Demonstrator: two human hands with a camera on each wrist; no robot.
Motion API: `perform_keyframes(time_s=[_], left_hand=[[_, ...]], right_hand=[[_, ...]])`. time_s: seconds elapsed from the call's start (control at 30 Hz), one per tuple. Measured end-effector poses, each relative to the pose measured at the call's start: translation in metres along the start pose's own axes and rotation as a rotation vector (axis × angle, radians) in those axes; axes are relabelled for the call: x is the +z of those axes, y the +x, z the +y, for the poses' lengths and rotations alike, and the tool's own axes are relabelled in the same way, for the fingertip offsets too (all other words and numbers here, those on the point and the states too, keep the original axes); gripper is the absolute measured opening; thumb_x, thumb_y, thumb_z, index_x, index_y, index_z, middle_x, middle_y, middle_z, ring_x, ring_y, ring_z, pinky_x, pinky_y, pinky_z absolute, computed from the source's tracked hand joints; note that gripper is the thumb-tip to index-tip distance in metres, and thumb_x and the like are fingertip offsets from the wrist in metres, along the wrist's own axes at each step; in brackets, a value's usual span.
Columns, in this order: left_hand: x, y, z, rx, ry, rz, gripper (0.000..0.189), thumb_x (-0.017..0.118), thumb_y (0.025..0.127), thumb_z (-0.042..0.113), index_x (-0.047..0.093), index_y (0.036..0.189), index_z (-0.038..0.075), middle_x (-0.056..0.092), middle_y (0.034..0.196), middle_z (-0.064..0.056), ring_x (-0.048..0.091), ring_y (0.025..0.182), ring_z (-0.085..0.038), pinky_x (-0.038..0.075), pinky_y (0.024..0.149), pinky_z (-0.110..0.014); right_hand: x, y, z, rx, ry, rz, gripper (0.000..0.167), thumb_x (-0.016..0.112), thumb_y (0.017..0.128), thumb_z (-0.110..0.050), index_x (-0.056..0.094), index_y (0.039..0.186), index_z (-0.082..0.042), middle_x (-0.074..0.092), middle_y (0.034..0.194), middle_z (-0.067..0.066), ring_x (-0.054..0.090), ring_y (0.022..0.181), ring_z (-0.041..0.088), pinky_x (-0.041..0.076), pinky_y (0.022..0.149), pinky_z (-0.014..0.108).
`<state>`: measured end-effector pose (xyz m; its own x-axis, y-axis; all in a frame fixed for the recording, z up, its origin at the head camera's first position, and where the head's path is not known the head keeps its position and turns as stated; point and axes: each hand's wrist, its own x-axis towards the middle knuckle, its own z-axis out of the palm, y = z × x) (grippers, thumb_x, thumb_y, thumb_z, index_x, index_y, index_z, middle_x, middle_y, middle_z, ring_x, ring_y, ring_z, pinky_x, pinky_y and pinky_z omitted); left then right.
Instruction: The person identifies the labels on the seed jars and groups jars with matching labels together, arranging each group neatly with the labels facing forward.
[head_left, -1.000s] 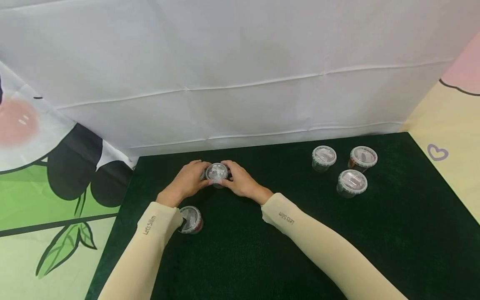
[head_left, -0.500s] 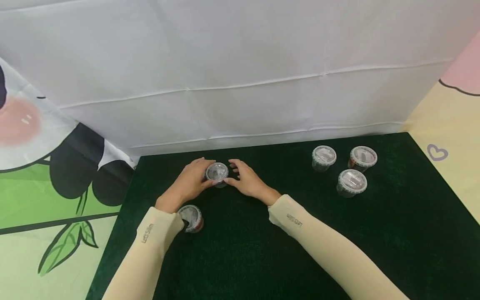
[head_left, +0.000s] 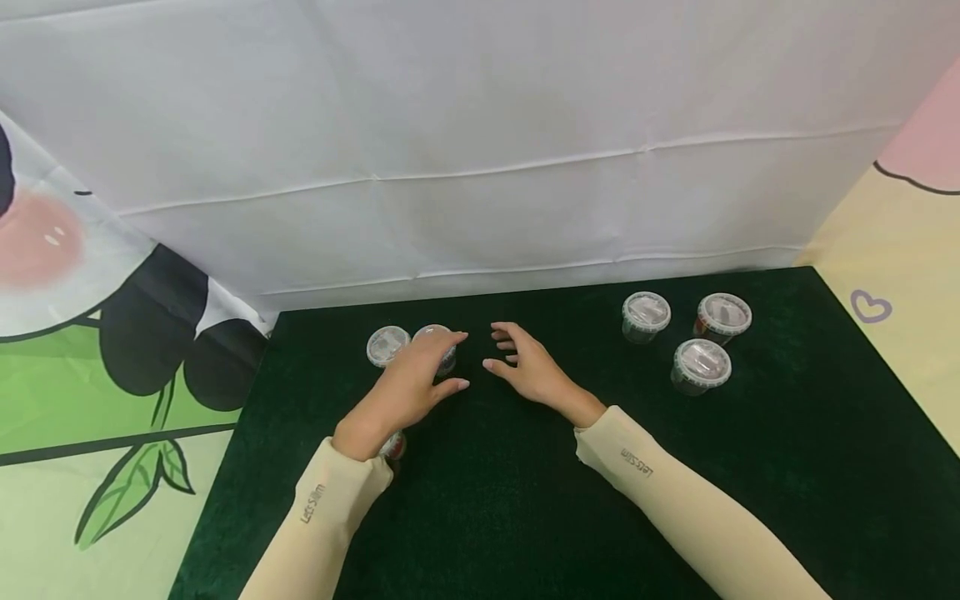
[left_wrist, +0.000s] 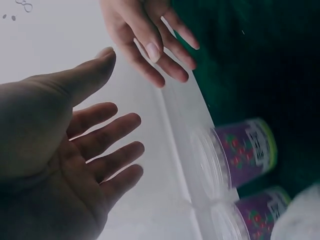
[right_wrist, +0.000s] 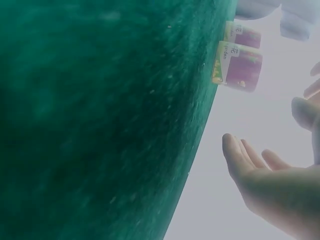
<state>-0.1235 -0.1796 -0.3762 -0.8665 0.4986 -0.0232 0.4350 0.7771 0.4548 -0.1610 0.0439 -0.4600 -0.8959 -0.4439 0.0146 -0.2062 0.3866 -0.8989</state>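
My left hand [head_left: 405, 383] is held above the table with thumb and fingers spread, nothing between them. It overlaps a lidded plastic tub [head_left: 447, 360] and the edge of another tub [head_left: 386, 343] beside it. A third tub [head_left: 394, 446] is mostly hidden under the left wrist. To the right, my right hand [head_left: 536, 367] hovers with loosely bent fingers, apart from every tub. In the left wrist view, two tubs show purple labels with red fruit; the nearer pair member [left_wrist: 245, 152] stands upright on the cloth. The right wrist view shows the right hand [right_wrist: 270, 182] holding nothing.
Three more lidded tubs stand grouped at the back right: one at the left [head_left: 647, 318], one at the right [head_left: 723, 317], one in front [head_left: 702, 367]. Dark green cloth [head_left: 510, 500] covers the table. A white fabric wall [head_left: 480, 208] rises behind its back edge.
Both hands have let go of the back tub. The right hand has drawn away to the right. The left hand has shifted right and toward me, uncovering the leftmost back tub.
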Motion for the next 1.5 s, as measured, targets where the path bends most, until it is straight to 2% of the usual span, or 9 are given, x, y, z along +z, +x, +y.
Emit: perform_keyframes(time_s=[0.13, 0.3, 0.43, 0.57, 0.73, 1.03, 1.5], left_hand=[[0.007, -0.001, 0.011, -0.032, -0.067, -0.03, 0.067, 0.077, 0.099, 0.02, 0.046, 0.156, 0.003, 0.05, 0.158, -0.021, 0.05, 0.145, -0.038, 0.042, 0.119, -0.056], [0.019, -0.003, 0.025, -0.071, -0.136, -0.05, 0.068, 0.076, 0.1, 0.022, 0.044, 0.158, 0.005, 0.047, 0.161, -0.018, 0.045, 0.149, -0.037, 0.037, 0.122, -0.056], [0.031, -0.004, 0.035, -0.117, -0.199, -0.052, 0.068, 0.075, 0.1, 0.023, 0.044, 0.159, 0.007, 0.047, 0.161, -0.017, 0.048, 0.147, -0.035, 0.042, 0.12, -0.055], [0.044, -0.005, 0.04, -0.152, -0.315, -0.041, 0.065, 0.074, 0.102, 0.022, 0.045, 0.158, 0.008, 0.049, 0.159, -0.016, 0.054, 0.141, -0.036, 0.049, 0.113, -0.053], [0.058, -0.004, 0.042, -0.152, -0.448, -0.037, 0.064, 0.073, 0.102, 0.019, 0.045, 0.157, 0.006, 0.051, 0.158, -0.014, 0.054, 0.142, -0.032, 0.051, 0.111, -0.049], [0.083, -0.001, 0.043, -0.11, -0.602, -0.024, 0.061, 0.07, 0.104, 0.019, 0.043, 0.157, 0.005, 0.053, 0.156, -0.016, 0.054, 0.141, -0.034, 0.051, 0.112, -0.05], [0.119, 0.013, 0.057, -0.109, -0.72, -0.031, 0.06, 0.067, 0.106, 0.021, 0.041, 0.157, 0.002, 0.053, 0.156, -0.015, 0.055, 0.14, -0.032, 0.05, 0.113, -0.049]], right_hand=[[-0.007, -0.013, 0.004, 0.0, 0.019, 0.01, 0.062, 0.066, 0.106, -0.013, 0.036, 0.158, 0.0, 0.049, 0.155, 0.025, 0.053, 0.141, 0.04, 0.047, 0.116, 0.05], [-0.015, -0.026, 0.008, -0.02, 0.03, 0.024, 0.06, 0.065, 0.106, -0.01, 0.037, 0.157, 0.002, 0.05, 0.152, 0.027, 0.055, 0.138, 0.044, 0.048, 0.115, 0.053], [-0.019, -0.036, 0.011, -0.027, 0.033, 0.028, 0.059, 0.065, 0.106, -0.009, 0.037, 0.156, 0.003, 0.051, 0.151, 0.028, 0.056, 0.137, 0.045, 0.048, 0.114, 0.054], [-0.023, -0.047, 0.014, -0.022, 0.042, 0.034, 0.059, 0.065, 0.105, -0.007, 0.037, 0.156, 0.003, 0.051, 0.151, 0.029, 0.056, 0.137, 0.045, 0.048, 0.114, 0.055], [-0.026, -0.058, 0.019, -0.023, 0.053, 0.045, 0.058, 0.065, 0.104, -0.005, 0.037, 0.155, 0.005, 0.051, 0.15, 0.031, 0.055, 0.136, 0.046, 0.048, 0.113, 0.056], [-0.034, -0.077, 0.026, -0.01, 0.065, 0.044, 0.061, 0.066, 0.103, -0.003, 0.036, 0.156, 0.005, 0.051, 0.15, 0.03, 0.056, 0.136, 0.046, 0.049, 0.113, 0.055], [-0.052, -0.108, 0.033, 0.016, 0.035, 0.056, 0.06, 0.066, 0.103, -0.005, 0.036, 0.154, 0.007, 0.052, 0.148, 0.031, 0.056, 0.135, 0.048, 0.049, 0.112, 0.057]])
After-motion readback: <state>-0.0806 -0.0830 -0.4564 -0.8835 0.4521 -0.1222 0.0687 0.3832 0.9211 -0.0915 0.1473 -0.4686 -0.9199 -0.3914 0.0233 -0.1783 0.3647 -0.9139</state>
